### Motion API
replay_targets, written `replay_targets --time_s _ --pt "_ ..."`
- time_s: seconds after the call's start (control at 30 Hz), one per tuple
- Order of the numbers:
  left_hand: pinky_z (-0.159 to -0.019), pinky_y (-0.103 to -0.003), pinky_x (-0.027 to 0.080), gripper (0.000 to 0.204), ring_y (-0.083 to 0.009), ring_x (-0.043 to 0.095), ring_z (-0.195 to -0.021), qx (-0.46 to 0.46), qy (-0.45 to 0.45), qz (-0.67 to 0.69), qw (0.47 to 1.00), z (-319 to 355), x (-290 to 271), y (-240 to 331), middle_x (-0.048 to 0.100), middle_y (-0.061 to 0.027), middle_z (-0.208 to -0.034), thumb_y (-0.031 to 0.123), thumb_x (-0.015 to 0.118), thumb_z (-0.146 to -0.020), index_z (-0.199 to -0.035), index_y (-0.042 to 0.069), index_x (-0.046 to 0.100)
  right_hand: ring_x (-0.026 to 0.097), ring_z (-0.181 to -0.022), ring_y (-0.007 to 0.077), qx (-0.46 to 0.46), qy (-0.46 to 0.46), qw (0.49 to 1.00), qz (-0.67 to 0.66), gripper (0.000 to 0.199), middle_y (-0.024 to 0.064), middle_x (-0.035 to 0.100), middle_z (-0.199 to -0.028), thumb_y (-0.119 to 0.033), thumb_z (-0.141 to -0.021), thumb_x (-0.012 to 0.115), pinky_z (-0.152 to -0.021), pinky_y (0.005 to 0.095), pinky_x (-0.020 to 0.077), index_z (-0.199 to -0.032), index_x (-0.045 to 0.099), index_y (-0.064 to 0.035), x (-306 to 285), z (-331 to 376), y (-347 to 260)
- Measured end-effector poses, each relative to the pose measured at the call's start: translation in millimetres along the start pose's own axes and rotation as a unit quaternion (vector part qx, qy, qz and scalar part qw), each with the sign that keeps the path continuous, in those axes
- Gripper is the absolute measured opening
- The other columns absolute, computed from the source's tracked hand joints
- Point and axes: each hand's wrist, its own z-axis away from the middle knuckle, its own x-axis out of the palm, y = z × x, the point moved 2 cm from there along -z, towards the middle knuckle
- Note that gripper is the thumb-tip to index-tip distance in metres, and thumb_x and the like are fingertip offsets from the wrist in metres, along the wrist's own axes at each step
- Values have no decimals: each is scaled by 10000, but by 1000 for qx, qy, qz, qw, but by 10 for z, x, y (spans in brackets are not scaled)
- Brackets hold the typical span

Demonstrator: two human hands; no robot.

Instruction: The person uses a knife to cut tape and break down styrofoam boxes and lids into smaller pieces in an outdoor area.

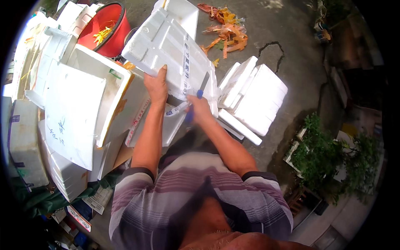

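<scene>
Your striped shirt (200, 196) fills the bottom of the frame, both bare forearms reaching forward from its short sleeves. Your left hand (157, 85) is clamped on the near edge of a white foam lid (166, 50), fingers curled over the rim and thumb underneath, holding the lid tilted in front of you above the concrete ground (266, 37). Your right hand (199, 109) is closed in a fist around the blue handle of a utility knife (199, 91), whose grey blade points up against the lid's taped side.

To your left, open white foam boxes (79, 108) stand stacked and leaning, with a red bucket (106, 29) behind them. To your right, more foam lids (250, 98) lie piled on the ground, touching one another. Beyond the held lid, a heap of orange tape scraps (227, 31) lies on the concrete, and green potted plants (321, 154) stand at the right.
</scene>
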Motion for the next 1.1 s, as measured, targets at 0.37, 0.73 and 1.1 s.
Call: replay_targets --time_s 0.37,0.73,1.1 --pt "-898 -320 454 440 -215 590 -988 -39 -62 143 987 -626 -782 15 591 -143 -1115 26 602 -808 -1214 -50 453 460 -504 147 -85 205 847 -484 127 68 524 -794 -204 -903 461 -832 431 480 -943 451 -83 -2367 -500 -601" --pt "-968 -411 446 417 -288 520 -1141 -75 47 285 954 -1367 -1401 363 512 -166 -1267 204 443 -960 -1296 -41 414 508 -637 223 -230 361 724 -541 201 91 507 -703 -258 -892 445 -723 469 455 -920 453 -58 -4651 29 -683" --pt "-1033 -461 369 483 -310 441 -1229 -123 92 278 948 -1418 -879 276 420 -154 -1369 301 357 -979 -1347 -12 360 530 -574 209 -323 315 825 -341 188 80 572 -784 -210 -863 615 -745 483 547 -919 529 -53 -4656 1059 -728"
